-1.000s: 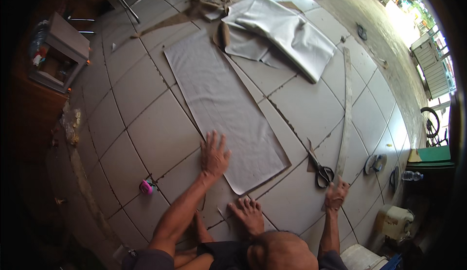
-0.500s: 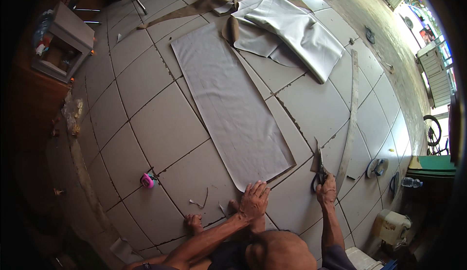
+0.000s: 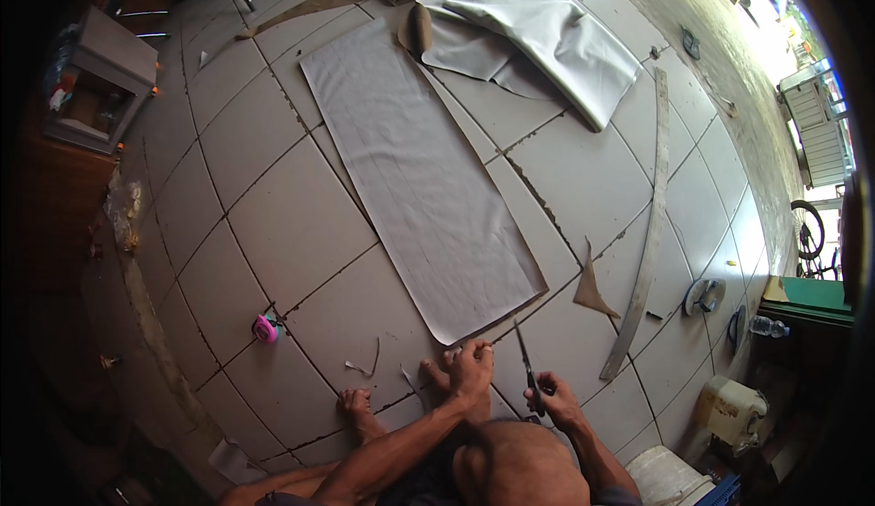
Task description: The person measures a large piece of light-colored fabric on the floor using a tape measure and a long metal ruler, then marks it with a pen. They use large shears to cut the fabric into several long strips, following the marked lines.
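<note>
A long grey sheet of leather-like material [image 3: 419, 187] lies flat on the tiles, its narrow near end towards me. My left hand [image 3: 469, 371] is at that end, fingers bent and pinched at the sheet's near edge; the fingertips are partly hidden. To the right of it, my right hand [image 3: 558, 403] holds a pair of scissors [image 3: 525, 360] with dark handles. The blades point away from me, look closed, and are apart from the sheet. A brown triangular scrap [image 3: 592, 289] lies beyond the scissors.
A long metal ruler [image 3: 649, 242] lies on the right. Folded silver-grey material [image 3: 538, 32] is heaped at the far side. A pink tape roll [image 3: 267, 327] and thin offcuts [image 3: 366, 366] lie at the left. My bare feet [image 3: 357, 404] are close to the sheet. A jerrycan [image 3: 732, 412] stands at the right.
My right hand has brought the scissors leftward and nearer to me, off the brown scrap. The left hand's fingers have gone from lying flat on the sheet's end to bent at its edge.
</note>
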The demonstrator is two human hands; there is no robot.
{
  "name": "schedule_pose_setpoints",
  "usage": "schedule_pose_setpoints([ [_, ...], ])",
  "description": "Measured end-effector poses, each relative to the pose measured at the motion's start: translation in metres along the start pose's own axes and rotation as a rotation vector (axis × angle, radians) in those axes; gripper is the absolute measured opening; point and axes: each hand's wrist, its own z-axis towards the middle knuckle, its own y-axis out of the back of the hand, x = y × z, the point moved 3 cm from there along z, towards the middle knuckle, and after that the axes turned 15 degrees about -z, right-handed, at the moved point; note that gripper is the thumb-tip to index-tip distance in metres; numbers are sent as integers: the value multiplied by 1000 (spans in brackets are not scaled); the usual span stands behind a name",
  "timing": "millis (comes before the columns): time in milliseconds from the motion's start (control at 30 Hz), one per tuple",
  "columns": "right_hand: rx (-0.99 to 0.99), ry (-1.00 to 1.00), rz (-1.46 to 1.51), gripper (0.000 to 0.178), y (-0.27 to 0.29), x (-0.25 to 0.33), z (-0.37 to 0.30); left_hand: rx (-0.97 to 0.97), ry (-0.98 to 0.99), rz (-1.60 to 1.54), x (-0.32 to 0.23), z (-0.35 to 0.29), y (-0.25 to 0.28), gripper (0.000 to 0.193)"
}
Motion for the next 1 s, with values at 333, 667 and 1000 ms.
schedule_pose_setpoints([
  [333, 153, -7, -330, 65, -11, 19, 34, -168, 647, -937, 34, 3, -11, 40],
  [667, 125, -32, -322, 63, -16, 27, 30, -246, 664, -1111, 32, 18, -19, 34],
  [1000, 110, -25, -342, 60, -17, 29, 34, -278, 576, -1178, 28, 17, -17, 34],
])
